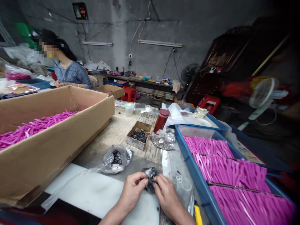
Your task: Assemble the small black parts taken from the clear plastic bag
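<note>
A small clear plastic bag of black parts (151,179) is pinched between both hands above the edge of the white board (93,190). My left hand (133,189) grips its left side with thumb and fingertips. On its right side, my right hand (167,192) has its fingers closed on the same bag. What the black parts are I cannot make out. Ahead and to the left lies another plastic bag (125,156), opened, with black pieces inside. A small cardboard box (136,143) of black and brown small parts stands farther forward.
A large cardboard box (58,134) of magenta strips stands left. At right, a blue tray (187,150) holds rows of magenta pieces. A dark red jar (161,120), a lidded tub (129,110) and a yellow-handled tool (198,215) lie around. Another person (71,73) sits back left.
</note>
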Demonstrator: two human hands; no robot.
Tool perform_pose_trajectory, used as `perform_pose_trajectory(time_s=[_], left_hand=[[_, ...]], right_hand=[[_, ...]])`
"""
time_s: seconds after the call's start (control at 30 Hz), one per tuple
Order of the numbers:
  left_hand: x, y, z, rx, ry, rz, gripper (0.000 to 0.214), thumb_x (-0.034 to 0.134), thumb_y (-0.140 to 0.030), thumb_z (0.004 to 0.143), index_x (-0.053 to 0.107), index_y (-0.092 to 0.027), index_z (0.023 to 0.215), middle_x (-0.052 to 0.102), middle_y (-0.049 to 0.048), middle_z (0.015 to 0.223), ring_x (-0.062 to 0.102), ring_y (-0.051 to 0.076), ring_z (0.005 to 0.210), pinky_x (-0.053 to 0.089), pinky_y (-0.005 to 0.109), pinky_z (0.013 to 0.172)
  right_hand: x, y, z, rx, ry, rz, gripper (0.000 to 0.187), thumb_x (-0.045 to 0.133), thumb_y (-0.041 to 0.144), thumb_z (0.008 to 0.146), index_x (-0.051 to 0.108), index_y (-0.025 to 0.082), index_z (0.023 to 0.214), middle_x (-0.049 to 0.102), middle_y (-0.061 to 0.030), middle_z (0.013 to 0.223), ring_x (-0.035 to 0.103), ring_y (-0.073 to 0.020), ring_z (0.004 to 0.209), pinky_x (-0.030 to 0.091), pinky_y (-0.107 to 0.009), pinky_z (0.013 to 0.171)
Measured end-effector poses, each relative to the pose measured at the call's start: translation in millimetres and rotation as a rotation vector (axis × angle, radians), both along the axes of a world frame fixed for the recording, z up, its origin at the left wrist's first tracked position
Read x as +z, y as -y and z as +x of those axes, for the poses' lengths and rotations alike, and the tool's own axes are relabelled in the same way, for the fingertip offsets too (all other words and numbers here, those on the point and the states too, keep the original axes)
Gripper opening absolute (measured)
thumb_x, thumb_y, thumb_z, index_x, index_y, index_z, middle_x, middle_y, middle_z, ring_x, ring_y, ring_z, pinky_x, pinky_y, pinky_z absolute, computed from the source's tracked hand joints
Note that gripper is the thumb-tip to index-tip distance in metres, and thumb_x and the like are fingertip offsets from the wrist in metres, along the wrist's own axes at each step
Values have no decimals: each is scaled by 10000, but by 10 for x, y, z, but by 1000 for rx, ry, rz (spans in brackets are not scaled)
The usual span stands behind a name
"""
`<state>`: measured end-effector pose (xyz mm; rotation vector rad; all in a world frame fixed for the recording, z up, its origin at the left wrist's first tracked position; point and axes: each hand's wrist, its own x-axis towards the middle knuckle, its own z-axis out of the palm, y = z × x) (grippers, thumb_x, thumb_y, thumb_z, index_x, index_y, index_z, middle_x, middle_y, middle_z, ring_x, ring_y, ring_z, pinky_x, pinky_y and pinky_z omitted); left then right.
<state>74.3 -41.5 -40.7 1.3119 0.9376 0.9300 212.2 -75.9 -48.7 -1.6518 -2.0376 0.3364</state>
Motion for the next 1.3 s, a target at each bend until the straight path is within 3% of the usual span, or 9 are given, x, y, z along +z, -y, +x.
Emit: perform_pose_trajectory(time_s=[0.43, 0.7, 0.9, 1.3], left_hand=[[-23, 33, 74, 39, -12, 24, 97, 514, -182, 645, 583, -130, 601, 510, -17, 542, 431, 105, 547, 354, 188, 539], [-72, 91, 126, 124, 84, -72, 83, 552, -203, 619, 571, -125, 602, 471, -38, 486, 390, 69, 447, 328, 165, 446], [-108, 76, 145, 166, 146, -252, 187, 592, -288, 581, 534, -116, 625, 434, -63, 378, 308, 40, 320, 228, 156, 335], [-78, 112, 171, 170, 320, -318, 165, 585, -247, 625, 513, -103, 661, 453, -55, 418, 323, 27, 359, 236, 152, 385]], right_hand=[[71, 60, -80, 58, -52, 105, 160, 366, 74, 727, 473, 193, 739, 548, -40, 724, 507, -186, 687, 390, -310, 603], [41, 82, -109, 16, -177, 11, 152, 358, 99, 744, 463, 197, 694, 519, -23, 689, 495, -172, 674, 382, -285, 603], [91, 105, -151, -13, -306, -7, 136, 382, 136, 748, 492, 195, 694, 529, -20, 686, 502, -167, 680, 373, -260, 601], [-5, 100, -216, -135, -488, 56, 165, 400, 199, 750, 498, 191, 617, 522, -2, 600, 501, -143, 583, 373, -215, 529]])
